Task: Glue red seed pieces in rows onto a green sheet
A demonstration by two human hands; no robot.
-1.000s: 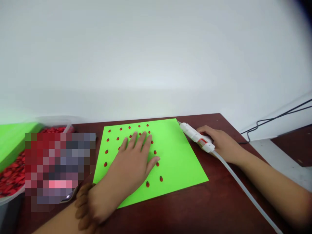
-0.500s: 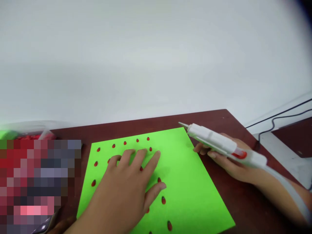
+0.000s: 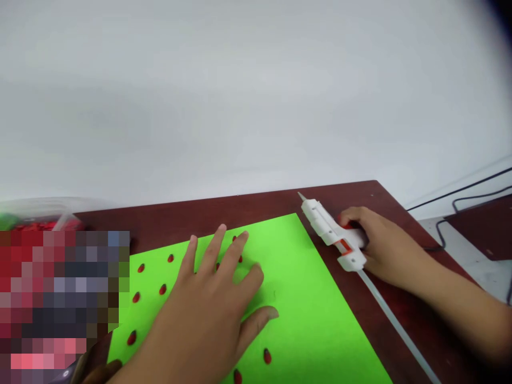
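Note:
A bright green sheet (image 3: 320, 320) lies on the dark red table, dotted with several small red-and-black ladybird pieces (image 3: 132, 337). Across the sheet's middle, my left hand (image 3: 212, 304) rests palm down with its fingers spread, covering some of the pieces. Off the sheet's right edge, my right hand (image 3: 388, 250) is closed round the handle of a white glue gun (image 3: 324, 224). The gun is on its side at table level, nozzle towards the back wall. A long pale glue stick (image 3: 396, 322) sticks out of its rear.
The table (image 3: 192, 213) meets a pale wall. A clear container of red pieces (image 3: 40, 226) stands at the far left, partly behind a pixelated area. Part of another hand (image 3: 102, 372) seems to show at the bottom left. Black cables (image 3: 460, 194) run along the right.
My right hand has turned the glue gun onto its side and lowered it to the table. The sheet has shifted a little left and down in view, and my left hand's fingers have spread further.

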